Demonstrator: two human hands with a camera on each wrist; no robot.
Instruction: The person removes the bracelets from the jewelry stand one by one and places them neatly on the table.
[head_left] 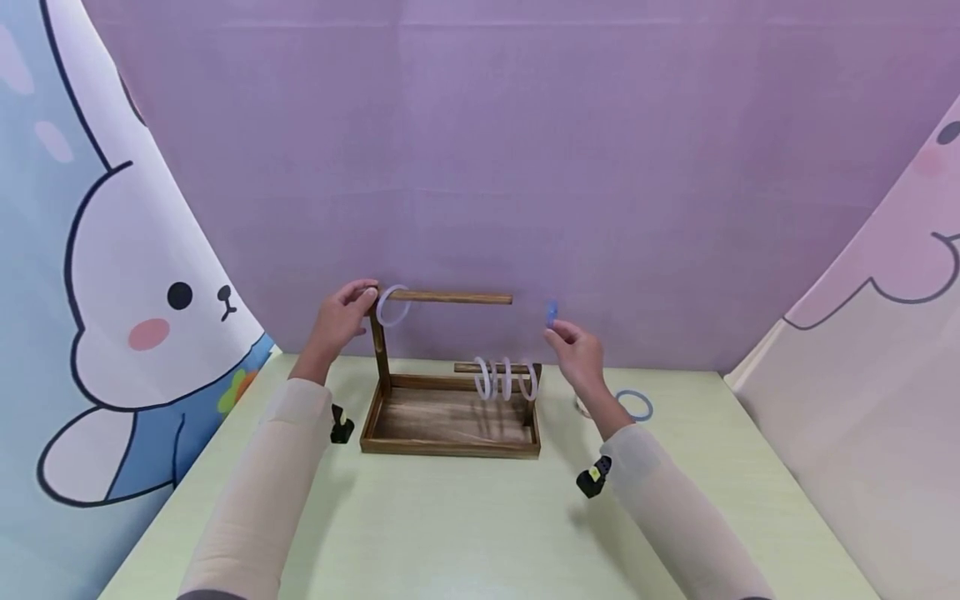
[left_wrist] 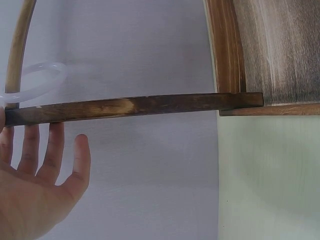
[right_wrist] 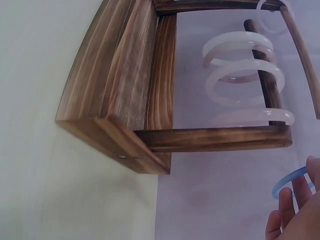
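Observation:
A wooden stand [head_left: 450, 417] has a tray base, a tall post [left_wrist: 130, 106] and an upper bar [head_left: 450, 297]. My left hand [head_left: 369, 293] is at the top of the post, thumb and forefinger pinching a white ring [head_left: 392, 306] that sits on the upper bar; its other fingers [left_wrist: 50, 155] lie straight. Three white rings [head_left: 506, 379] hang on the short lower bar, also close up in the right wrist view [right_wrist: 245, 75]. My right hand [head_left: 553, 329] is raised to the right of the stand and pinches a blue ring [head_left: 552, 313] [right_wrist: 290, 182].
Another blue ring [head_left: 634, 405] lies flat on the green table [head_left: 465, 525] right of the stand. Cloth backdrops close in the left, back and right sides. Black wrist cameras [head_left: 592, 479] hang under both forearms.

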